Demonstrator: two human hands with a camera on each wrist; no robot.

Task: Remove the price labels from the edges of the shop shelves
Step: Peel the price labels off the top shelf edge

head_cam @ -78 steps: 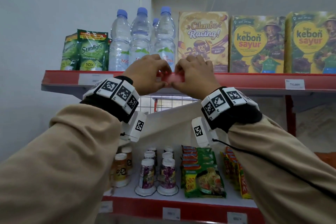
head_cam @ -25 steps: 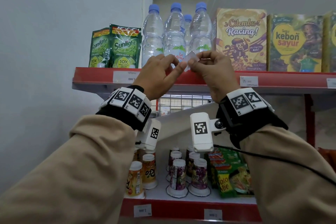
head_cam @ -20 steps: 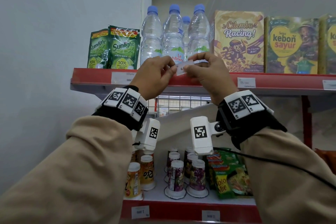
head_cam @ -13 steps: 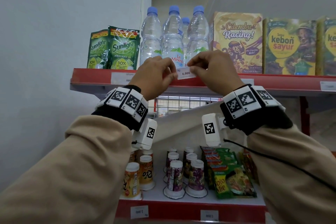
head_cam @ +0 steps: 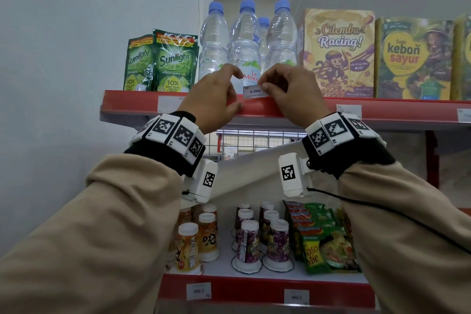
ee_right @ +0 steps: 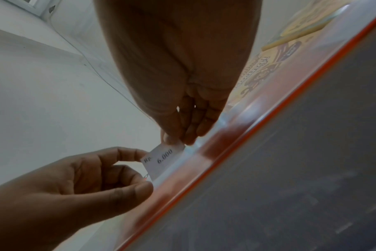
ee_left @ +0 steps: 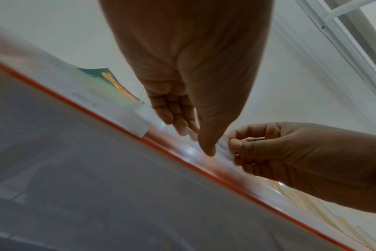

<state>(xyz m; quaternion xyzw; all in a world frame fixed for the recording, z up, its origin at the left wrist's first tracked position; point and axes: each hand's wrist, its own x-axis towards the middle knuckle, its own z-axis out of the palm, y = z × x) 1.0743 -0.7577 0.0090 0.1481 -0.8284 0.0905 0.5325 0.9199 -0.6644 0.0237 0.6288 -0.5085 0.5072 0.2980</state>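
Observation:
A white price label [head_cam: 254, 91] printed "6.000" is out of the red top shelf edge [head_cam: 280, 107] and hangs just above it. My right hand [head_cam: 263, 85] pinches the label's right end between thumb and fingers. The right wrist view shows the label [ee_right: 161, 161] hanging from that pinch [ee_right: 174, 141]. My left hand [head_cam: 240, 91] is at the label's left end. Its thumb rests on the shelf edge and its index finger curls above, with a gap between them. In the left wrist view that thumb [ee_left: 207, 150] points down at the rail beside the label [ee_left: 224, 151].
More labels sit on the top edge [head_cam: 170, 103] [head_cam: 348, 111] and the lower shelf edge [head_cam: 198, 290] [head_cam: 296, 297]. Water bottles [head_cam: 244, 41], Sunlight pouches [head_cam: 175, 64] and cereal boxes [head_cam: 336, 53] stand right behind my hands. Drink cups and noodle packs fill the lower shelf.
Both hands pulled the label off the shelf edge and held it by its ends. The left hand has now let go, its thumb dropping onto the rail. The right hand keeps the label.

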